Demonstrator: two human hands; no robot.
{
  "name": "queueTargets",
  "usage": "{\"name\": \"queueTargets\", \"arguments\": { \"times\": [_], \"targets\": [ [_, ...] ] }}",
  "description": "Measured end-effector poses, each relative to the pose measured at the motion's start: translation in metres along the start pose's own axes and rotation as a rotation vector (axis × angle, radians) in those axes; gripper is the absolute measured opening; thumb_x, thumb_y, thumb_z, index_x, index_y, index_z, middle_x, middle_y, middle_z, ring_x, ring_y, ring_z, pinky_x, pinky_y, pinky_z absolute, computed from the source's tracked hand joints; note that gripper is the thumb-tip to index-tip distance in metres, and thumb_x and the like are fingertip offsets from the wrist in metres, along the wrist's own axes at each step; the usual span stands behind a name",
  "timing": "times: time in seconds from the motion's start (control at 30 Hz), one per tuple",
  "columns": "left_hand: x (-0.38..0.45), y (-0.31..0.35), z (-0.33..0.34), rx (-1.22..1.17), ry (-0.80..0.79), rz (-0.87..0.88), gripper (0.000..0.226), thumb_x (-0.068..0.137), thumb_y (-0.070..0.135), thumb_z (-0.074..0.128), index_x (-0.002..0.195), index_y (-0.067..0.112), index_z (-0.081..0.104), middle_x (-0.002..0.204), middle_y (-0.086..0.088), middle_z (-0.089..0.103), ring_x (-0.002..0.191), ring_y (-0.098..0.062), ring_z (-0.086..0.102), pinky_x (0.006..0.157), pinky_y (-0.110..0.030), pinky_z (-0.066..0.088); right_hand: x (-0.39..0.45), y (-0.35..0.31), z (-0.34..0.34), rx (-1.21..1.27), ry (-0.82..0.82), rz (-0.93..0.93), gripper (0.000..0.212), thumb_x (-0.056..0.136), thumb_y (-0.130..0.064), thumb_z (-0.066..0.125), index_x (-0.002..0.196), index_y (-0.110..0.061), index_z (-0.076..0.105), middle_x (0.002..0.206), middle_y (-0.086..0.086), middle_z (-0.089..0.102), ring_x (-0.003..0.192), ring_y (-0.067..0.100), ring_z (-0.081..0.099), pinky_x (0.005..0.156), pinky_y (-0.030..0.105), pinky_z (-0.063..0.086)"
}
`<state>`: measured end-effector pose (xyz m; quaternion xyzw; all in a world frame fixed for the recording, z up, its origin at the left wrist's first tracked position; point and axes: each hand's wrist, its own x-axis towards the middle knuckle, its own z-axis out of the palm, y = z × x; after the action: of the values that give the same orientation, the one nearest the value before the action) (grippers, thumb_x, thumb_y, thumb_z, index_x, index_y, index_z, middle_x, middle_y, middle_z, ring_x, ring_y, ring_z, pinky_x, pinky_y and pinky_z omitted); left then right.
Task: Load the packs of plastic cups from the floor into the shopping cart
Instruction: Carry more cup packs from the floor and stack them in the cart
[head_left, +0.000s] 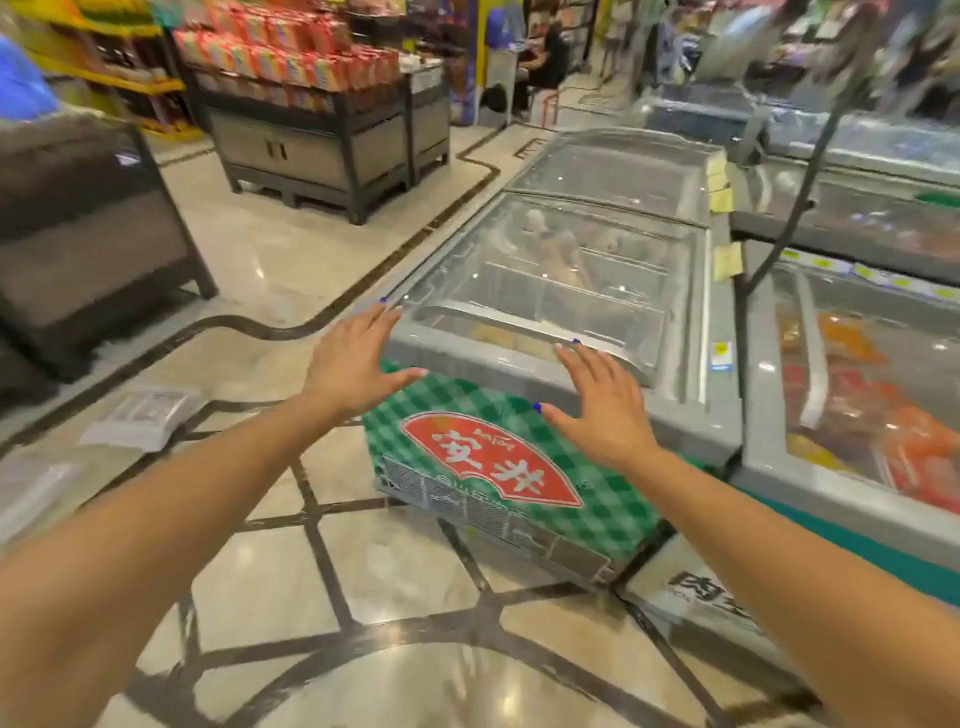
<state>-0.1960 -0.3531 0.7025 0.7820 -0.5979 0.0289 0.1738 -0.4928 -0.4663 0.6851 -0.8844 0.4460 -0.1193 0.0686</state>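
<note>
Above near end of chest freezer (561, 291), both arms stretched forward: left hand (358, 358) and right hand (602, 410) spread flat, fingers straight, holding nothing; whether fingertips touch freezer lid unclear.

Pale flat wrapped pack (140, 418) lies on floor (270, 260) at left, well apart from hands; possibly cup pack, too blurred to confirm. Second clear-wrapped shape at left frame edge, cut off.

Shopping cart not in view.

Judgement: step likely reach for next pack; turn left, bend, grip pack by both long sides, keep level.

Supermarket: chest freezers (561, 270), stocked shelves (291, 57).
</note>
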Motion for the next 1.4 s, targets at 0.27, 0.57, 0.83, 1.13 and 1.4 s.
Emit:
{"name": "queueTargets", "arguments": {
  "times": [0.27, 0.57, 0.83, 1.13, 1.4],
  "targets": [
    [-0.087, -0.191, -0.092, 0.168, 0.131, -0.328, 0.088, 0.078, 0.073, 0.054, 0.148, 0.025, 0.029, 0.157, -0.003, 0.028, 0.140, -0.026, 0.032, 0.113, -0.043, 0.030, 0.093, -0.239, 0.068, 0.071, -0.133, -0.376, 0.078, 0.091, -0.065, 0.046, 0.155, -0.033, 0.014, 0.164, -0.003, 0.012, 0.150, 0.024, 0.009, 0.121, 0.046, 0.008],
    [-0.138, -0.366, -0.130, 0.287, 0.103, -0.557, 0.089, 0.078, 0.070, 0.056, 0.149, 0.022, 0.031, 0.156, 0.001, 0.030, 0.141, -0.021, 0.032, 0.114, -0.041, 0.030, 0.158, -0.426, 0.136, 0.094, -0.166, -0.561, 0.073, 0.092, -0.061, 0.045, 0.154, -0.034, 0.017, 0.164, -0.002, 0.011, 0.148, 0.027, 0.012, 0.120, 0.046, 0.012],
    [-0.137, -0.486, -0.136, 0.363, 0.029, -0.651, 0.090, 0.077, 0.073, 0.056, 0.149, 0.027, 0.028, 0.156, 0.002, 0.029, 0.140, -0.021, 0.034, 0.112, -0.044, 0.034, 0.225, -0.522, 0.188, 0.105, -0.211, -0.570, 0.072, 0.093, -0.057, 0.048, 0.153, -0.038, 0.015, 0.164, -0.004, 0.011, 0.150, 0.026, 0.009, 0.121, 0.046, 0.011],
    [-0.048, -0.597, -0.103, 0.333, -0.102, -0.706, 0.090, 0.079, 0.074, 0.051, 0.151, 0.031, 0.019, 0.160, 0.004, 0.018, 0.144, -0.020, 0.023, 0.116, -0.043, 0.023, 0.370, -0.589, 0.254, 0.088, -0.313, -0.702, 0.076, 0.094, -0.052, 0.052, 0.155, -0.035, 0.009, 0.164, -0.009, 0.011, 0.151, 0.020, 0.008, 0.122, 0.041, 0.011],
    [0.049, -0.690, -0.114, 0.323, -0.053, -0.793, 0.085, 0.083, 0.069, 0.052, 0.151, 0.032, 0.018, 0.160, 0.005, 0.018, 0.145, -0.020, 0.020, 0.119, -0.043, 0.018, 0.520, -0.664, 0.292, 0.012, -0.304, -0.783, 0.079, 0.091, -0.063, 0.047, 0.155, -0.035, 0.009, 0.164, -0.008, 0.010, 0.151, 0.021, 0.008, 0.123, 0.044, 0.013]
  ]
}}
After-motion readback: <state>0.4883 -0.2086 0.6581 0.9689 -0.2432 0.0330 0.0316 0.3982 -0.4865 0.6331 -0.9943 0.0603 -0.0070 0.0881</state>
